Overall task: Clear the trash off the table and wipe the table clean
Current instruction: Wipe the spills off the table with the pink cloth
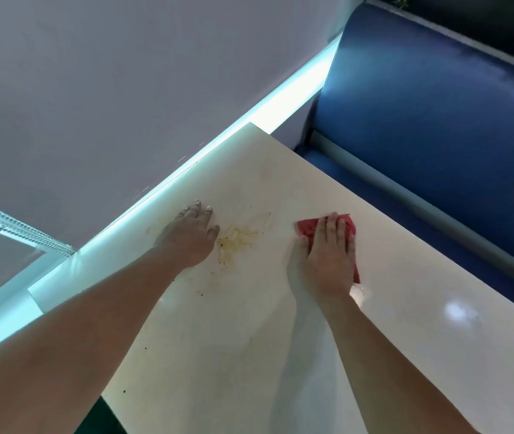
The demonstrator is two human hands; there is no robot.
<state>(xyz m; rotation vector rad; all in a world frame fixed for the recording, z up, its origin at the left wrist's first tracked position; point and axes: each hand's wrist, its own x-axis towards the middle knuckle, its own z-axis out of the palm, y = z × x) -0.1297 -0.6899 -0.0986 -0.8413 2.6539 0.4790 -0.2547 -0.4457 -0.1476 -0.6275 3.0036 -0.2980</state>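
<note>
A cream white table fills the lower middle of the head view. A brownish yellow smear with dark specks lies on it near the wall side. My left hand rests flat on the table just left of the smear, fingers straight. My right hand presses flat on a red cloth, which lies to the right of the smear. Most of the cloth is hidden under my palm.
A lit strip runs along the wall at the table's left edge. A blue padded bench stands beyond the table's far right edge. Small dark crumbs dot the near left part of the table.
</note>
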